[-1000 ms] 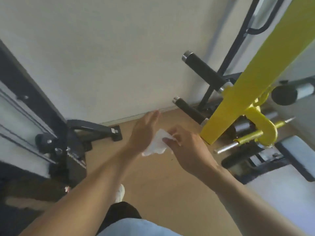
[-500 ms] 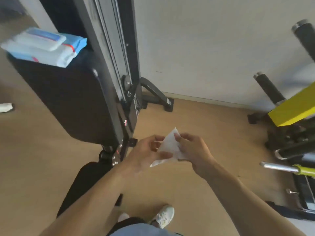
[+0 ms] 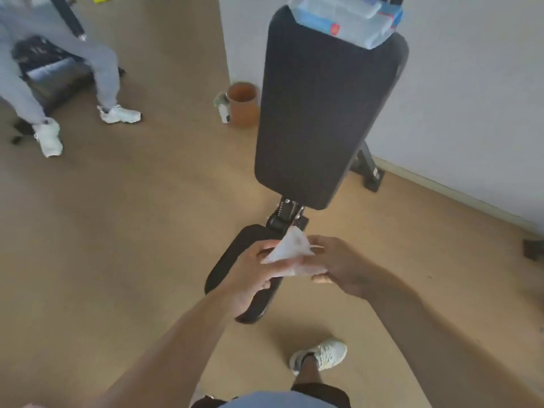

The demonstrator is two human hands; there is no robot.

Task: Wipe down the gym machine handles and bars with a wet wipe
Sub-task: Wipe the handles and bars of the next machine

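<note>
Head view: both bare hands meet in the lower middle over the black padded seat [image 3: 235,278] of a weight bench. The left hand [image 3: 253,278] and the right hand [image 3: 338,266] are each pinched on the same crumpled white wet wipe [image 3: 290,254]; the left takes its near side between thumb and fingers, the right takes its far side, and one corner of the wipe stands up between them. The wipe hangs in the air above the seat's far end, touching nothing but the hands. Beyond it rises the long black padded backrest [image 3: 321,119], tilted up. At the backrest's top edge lies a soft blue-and-white plastic pack of wipes [image 3: 347,22] with a white flip lid; whether the lid is up or down cannot be told, and its contents are hidden. On the tan wooden floor [image 3: 132,231], left of the backrest and close to the wall corner, stands a round brown bin [image 3: 243,104]; its inside shows only brown. At the far left, a seated person's grey trouser legs [image 3: 97,63] and white shoes show.
</note>
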